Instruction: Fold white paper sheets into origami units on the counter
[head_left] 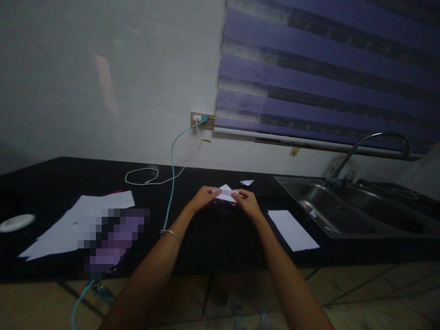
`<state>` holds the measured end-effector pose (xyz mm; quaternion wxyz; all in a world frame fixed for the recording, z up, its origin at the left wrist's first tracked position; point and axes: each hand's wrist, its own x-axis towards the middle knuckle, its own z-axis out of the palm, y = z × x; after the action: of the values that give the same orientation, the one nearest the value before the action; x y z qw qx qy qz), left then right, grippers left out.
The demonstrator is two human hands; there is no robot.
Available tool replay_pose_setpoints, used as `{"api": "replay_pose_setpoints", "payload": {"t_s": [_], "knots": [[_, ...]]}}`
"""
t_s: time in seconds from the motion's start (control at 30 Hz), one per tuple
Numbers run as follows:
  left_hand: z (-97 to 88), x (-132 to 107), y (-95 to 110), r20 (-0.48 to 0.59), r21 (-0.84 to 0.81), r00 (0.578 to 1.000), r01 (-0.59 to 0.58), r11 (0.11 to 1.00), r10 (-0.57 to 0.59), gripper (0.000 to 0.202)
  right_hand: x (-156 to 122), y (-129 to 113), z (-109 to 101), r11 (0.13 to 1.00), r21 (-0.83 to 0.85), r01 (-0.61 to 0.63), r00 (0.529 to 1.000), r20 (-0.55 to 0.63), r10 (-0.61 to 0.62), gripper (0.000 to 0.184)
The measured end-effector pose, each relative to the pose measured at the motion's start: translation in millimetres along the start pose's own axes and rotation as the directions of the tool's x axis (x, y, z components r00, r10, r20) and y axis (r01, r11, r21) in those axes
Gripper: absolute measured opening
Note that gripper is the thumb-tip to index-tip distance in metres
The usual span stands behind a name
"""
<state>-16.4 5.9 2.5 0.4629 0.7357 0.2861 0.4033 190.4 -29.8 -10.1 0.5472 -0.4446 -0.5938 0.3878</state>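
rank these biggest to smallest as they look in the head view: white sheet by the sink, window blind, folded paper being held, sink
1. Window blind
2. Sink
3. White sheet
4. Folded paper

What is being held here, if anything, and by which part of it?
A folded white paper: the left hand grips its left end, the right hand its right end, thumbs on the near face.

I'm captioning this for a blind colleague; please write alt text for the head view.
A person's left hand and right hand hold a folded white paper over a black counter. White sheets lie to the left; a paper rectangle lies to the right, beside a metal sink.
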Motion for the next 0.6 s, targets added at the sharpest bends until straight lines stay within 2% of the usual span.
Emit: {"api": "replay_pose_setpoints", "payload": {"t_s": [0.17,0.3,0.5,0.6], "knots": [[1.5,1,-3,-0.029,-0.056,0.999,-0.024,0.998,0.023,0.045,0,-2,2,0.996,0.078,-0.046,0.999,0.002,0.046,0.060],[1.2,5,-10,-0.046,-0.085,0.998,-0.055,0.995,0.051,0.052,1,2,2,0.996,0.083,-0.038,0.999,0.010,0.037,0.051],[1.0,6,-11,-0.159,-0.041,0.987,-0.019,0.999,0.012,0.041,2,4,2,0.998,0.065,0.006,0.997,-0.079,-0.001,0.044],[-0.1,6,-10,-0.195,-0.032,0.981,0.001,0.999,-0.007,0.039,2,5,2,0.997,0.083,-0.001,0.998,-0.066,0.006,0.039]]}}
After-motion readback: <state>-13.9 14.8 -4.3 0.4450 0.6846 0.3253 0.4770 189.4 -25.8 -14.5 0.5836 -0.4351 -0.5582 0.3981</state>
